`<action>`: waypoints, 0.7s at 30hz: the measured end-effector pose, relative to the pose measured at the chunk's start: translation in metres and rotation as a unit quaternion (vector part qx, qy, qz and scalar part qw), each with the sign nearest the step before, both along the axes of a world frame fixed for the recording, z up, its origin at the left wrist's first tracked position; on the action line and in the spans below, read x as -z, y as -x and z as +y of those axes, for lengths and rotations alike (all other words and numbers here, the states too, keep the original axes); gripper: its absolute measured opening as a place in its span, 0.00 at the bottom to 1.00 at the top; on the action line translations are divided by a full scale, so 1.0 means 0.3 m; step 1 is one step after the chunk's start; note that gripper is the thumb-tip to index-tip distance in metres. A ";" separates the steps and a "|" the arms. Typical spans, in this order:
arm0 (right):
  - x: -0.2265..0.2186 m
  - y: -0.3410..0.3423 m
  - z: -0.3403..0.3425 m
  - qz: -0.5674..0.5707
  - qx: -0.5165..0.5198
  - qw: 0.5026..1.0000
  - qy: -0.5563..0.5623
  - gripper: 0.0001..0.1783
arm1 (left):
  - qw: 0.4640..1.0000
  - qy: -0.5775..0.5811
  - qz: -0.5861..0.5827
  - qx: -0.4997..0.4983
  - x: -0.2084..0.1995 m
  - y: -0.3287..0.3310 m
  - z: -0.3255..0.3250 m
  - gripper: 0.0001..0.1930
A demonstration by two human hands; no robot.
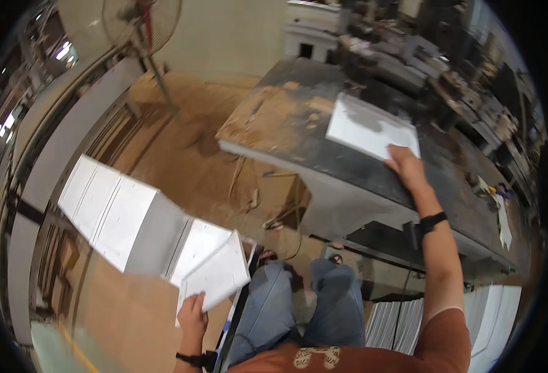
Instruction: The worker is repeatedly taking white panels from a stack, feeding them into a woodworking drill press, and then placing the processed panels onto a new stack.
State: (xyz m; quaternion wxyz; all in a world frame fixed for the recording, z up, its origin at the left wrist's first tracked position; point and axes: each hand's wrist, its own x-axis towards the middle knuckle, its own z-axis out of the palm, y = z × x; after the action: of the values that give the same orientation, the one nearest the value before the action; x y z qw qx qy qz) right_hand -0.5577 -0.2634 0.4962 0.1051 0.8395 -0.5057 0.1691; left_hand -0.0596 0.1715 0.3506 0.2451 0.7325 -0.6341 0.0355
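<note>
A flat white panel [373, 127] lies on the dark machine table [268, 146] ahead and to the right. My right hand [404, 165] is closed on its near edge, with the thumb on top and some fingers hidden. Low on the left, my left hand [193, 316] grips the near edge of another white panel [219, 276]. That panel rests tilted over a row of white panels [115, 214], some with grooved faces, on a brown board surface [143, 311].
Sawdust covers the table's far left corner and the floor [193, 124] behind. Machine parts [423, 68] crowd the right back. A standing fan [142, 25] is at the far left. Cables [283, 217] hang below the table. Stacked panels [393, 324] stand at my right.
</note>
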 end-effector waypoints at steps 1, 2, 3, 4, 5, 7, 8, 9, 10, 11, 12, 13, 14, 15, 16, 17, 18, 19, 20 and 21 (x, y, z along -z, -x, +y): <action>-0.005 -0.006 0.001 0.004 0.004 1.000 0.006 0.25 | 0.999 -0.005 -0.003 -0.033 0.035 -0.013 0.001 0.27; -0.014 -0.012 0.003 -0.002 -0.001 1.000 0.004 0.25 | 0.998 -0.005 -0.013 -0.060 0.065 -0.034 -0.005 0.28; -0.022 -0.021 0.008 -0.005 0.021 1.000 -0.014 0.25 | 0.997 -0.008 0.012 -0.082 0.096 -0.047 -0.022 0.30; -0.033 -0.031 0.015 -0.001 0.005 1.000 -0.008 0.25 | 0.994 -0.008 0.003 -0.110 0.130 -0.054 -0.051 0.30; -0.045 -0.041 0.024 0.007 0.027 1.000 -0.008 0.25 | 0.991 -0.011 0.008 -0.134 0.163 -0.056 -0.087 0.30; -0.057 -0.069 0.064 -0.037 0.023 0.999 0.002 0.26 | 0.987 -0.040 0.016 -0.156 0.231 -0.064 -0.171 0.29; -0.059 -0.078 0.098 -0.074 0.008 0.997 0.028 0.26 | 0.985 -0.053 -0.001 -0.165 0.271 -0.067 -0.221 0.30; -0.058 -0.081 0.139 -0.110 0.003 0.993 0.046 0.27 | 0.982 -0.067 -0.016 -0.175 0.312 -0.063 -0.256 0.31; -0.055 -0.069 0.196 -0.132 0.000 0.990 0.041 0.27 | 0.976 -0.102 -0.027 -0.190 0.356 -0.052 -0.284 0.32; -0.047 -0.045 0.265 -0.131 -0.005 0.990 0.059 0.27 | 0.969 -0.135 -0.037 -0.205 0.397 -0.042 -0.313 0.34; -0.033 -0.004 0.344 -0.132 -0.002 0.988 0.074 0.27 | 0.955 -0.197 -0.036 -0.219 0.435 -0.040 -0.330 0.36; -0.013 0.055 0.431 -0.125 0.022 0.988 0.090 0.27 | 0.951 -0.203 -0.017 -0.232 0.471 -0.045 -0.335 0.38; 0.020 0.124 0.529 -0.108 0.071 0.987 0.092 0.28 | 0.940 -0.239 0.012 -0.243 0.505 -0.053 -0.339 0.41; 0.063 0.204 0.624 -0.125 0.083 0.981 0.119 0.28 | 0.931 -0.264 0.034 -0.249 0.537 -0.062 -0.337 0.43; 0.111 0.294 0.722 -0.133 0.138 0.974 0.124 0.28 | 0.922 -0.306 0.048 -0.231 0.563 -0.088 -0.332 0.52; 0.169 0.385 0.840 -0.133 0.196 0.964 0.122 0.28 | 0.932 -0.288 0.012 -0.222 0.585 -0.101 -0.318 0.55; 0.232 0.473 0.962 -0.110 0.258 0.951 0.127 0.29 | 0.930 -0.290 0.025 -0.222 0.601 -0.116 -0.308 0.56; 0.294 0.556 1.099 -0.103 0.349 0.927 0.091 0.34 | 0.931 -0.292 0.032 -0.218 0.610 -0.129 -0.305 0.58; 0.363 0.625 1.229 -0.090 0.462 0.881 0.049 0.41 | 0.928 -0.299 0.037 -0.221 0.610 -0.139 -0.300 0.58; 0.424 0.674 1.365 -0.051 0.585 0.808 -0.042 0.51 | 0.927 -0.302 0.043 -0.218 0.604 -0.140 -0.309 0.58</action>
State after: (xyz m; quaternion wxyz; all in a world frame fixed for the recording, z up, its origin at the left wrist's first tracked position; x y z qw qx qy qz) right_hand -0.7600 0.1460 0.3690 0.1230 0.3785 -0.9123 0.0970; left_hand -0.0177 0.0789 0.1693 0.0253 0.8928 -0.4283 -0.1371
